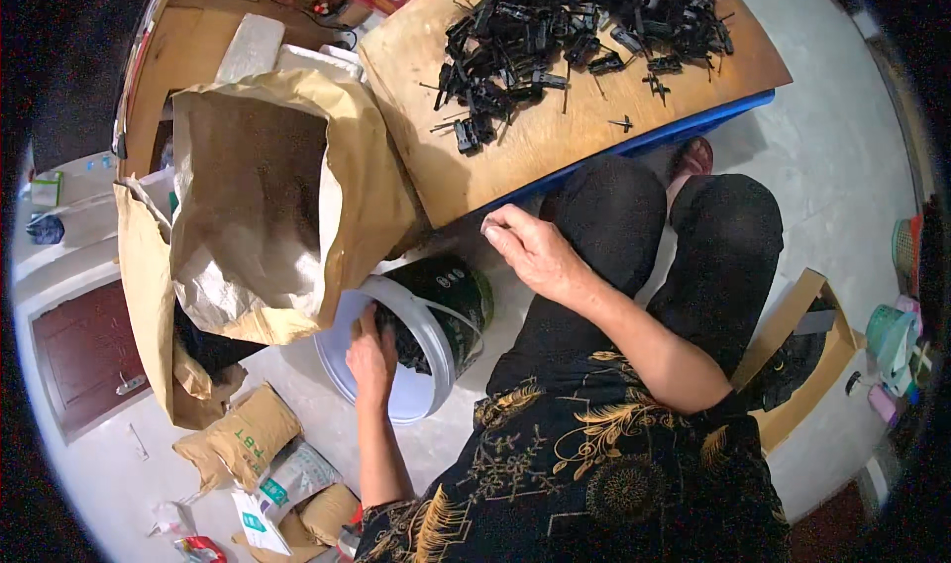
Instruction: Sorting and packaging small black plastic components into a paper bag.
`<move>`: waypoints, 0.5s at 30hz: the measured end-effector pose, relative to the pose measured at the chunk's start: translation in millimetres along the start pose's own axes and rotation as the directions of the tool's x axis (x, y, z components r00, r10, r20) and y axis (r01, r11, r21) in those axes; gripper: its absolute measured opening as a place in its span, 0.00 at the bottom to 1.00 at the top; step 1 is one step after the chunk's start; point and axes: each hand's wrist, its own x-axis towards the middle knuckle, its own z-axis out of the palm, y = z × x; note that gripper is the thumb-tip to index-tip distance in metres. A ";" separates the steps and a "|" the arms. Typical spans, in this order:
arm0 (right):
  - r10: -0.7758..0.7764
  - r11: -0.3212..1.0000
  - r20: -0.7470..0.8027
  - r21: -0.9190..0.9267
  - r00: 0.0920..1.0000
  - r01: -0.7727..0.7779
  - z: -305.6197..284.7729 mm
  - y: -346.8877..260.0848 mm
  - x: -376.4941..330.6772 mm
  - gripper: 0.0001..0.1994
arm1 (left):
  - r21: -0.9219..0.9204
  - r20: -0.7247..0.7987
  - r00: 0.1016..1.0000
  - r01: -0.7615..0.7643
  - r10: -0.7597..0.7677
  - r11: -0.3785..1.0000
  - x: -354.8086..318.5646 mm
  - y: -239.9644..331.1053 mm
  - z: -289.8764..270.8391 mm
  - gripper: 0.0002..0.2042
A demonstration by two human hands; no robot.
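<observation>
My left hand [371, 362] reaches into the mouth of a tilted bucket [443, 327] with a white inside and a dark printed outside. Its fingers are stretched out beside black plastic parts [408, 347] lying in the bucket; the tips are partly lost against them. Above my lap, near the table's front edge, my right hand [538, 251] is closed with thumb and fingers pinched together. Whatever it pinches, if anything, is too small to make out. A large heap of black plastic parts with thin stems [540, 43] covers the far part of the wooden tabletop [466, 182].
A big open brown paper sack [342, 187] stands left of the table, just beyond the bucket. Filled packages [243, 434] lie on the floor at lower left. An open cardboard box [807, 365] with black contents is at my right. A blue edge [634, 147] runs under the tabletop.
</observation>
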 end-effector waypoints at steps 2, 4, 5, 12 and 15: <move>0.057 0.998 -0.004 0.027 0.998 -0.057 -0.6 -6.7 0.5 0.10 | -0.102 -0.121 0.988 -0.105 0.093 0.989 8.5 9.8 3.5 0.15; 0.006 1.000 -0.113 0.019 0.994 -0.003 0.4 1.5 0.1 0.09 | -0.319 -0.239 0.946 -0.289 0.218 0.903 27.9 47.1 4.6 0.14; -0.048 0.999 -0.209 0.011 0.977 0.051 -0.2 3.4 0.8 0.09 | -0.423 -0.305 0.920 -0.362 0.246 0.831 42.9 72.1 7.4 0.09; 0.143 0.933 -0.283 0.357 0.948 -0.034 -17.5 -12.3 5.5 0.06 | -0.437 -0.471 0.672 -0.740 0.571 0.511 152.7 228.3 -4.3 0.10; 0.133 0.930 -0.313 0.367 0.940 -0.009 -23.4 -11.7 5.7 0.06 | -0.195 -0.451 0.617 -0.774 0.645 0.603 181.8 268.5 -4.1 0.11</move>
